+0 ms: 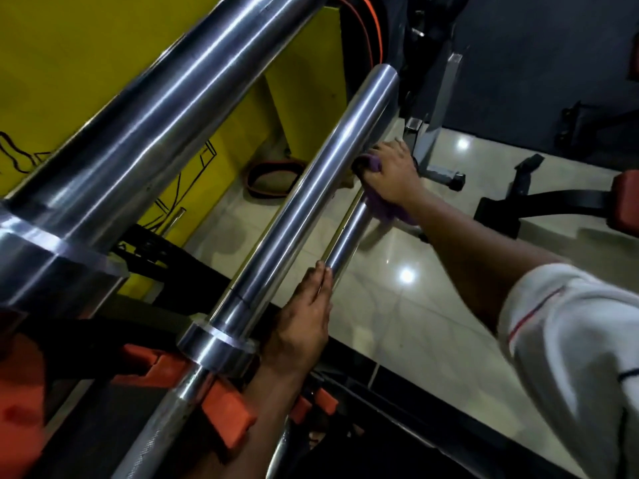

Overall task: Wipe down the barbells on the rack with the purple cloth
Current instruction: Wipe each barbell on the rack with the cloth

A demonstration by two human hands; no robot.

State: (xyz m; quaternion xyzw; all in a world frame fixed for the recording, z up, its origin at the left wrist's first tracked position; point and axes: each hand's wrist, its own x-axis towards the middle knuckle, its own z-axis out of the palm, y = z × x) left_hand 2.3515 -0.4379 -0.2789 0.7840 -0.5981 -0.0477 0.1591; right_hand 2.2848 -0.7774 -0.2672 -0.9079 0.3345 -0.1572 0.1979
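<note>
**Wiping the lowest barbell sleeve**

At lower centre, the left hand [304, 326] lies with straight fingers against the lowest barbell [347, 236]. Its long axis runs from lower left to upper right. Further up, at centre right, the right hand [392, 176] grasps the purple cloth [385, 207] around this bar.

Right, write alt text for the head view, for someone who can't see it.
A person's right hand grips a purple cloth around the far end of the lowest barbell on a rack, while the left hand rests flat against that bar. Two more steel barbell sleeves cross the frame above a glossy tiled floor.
</note>
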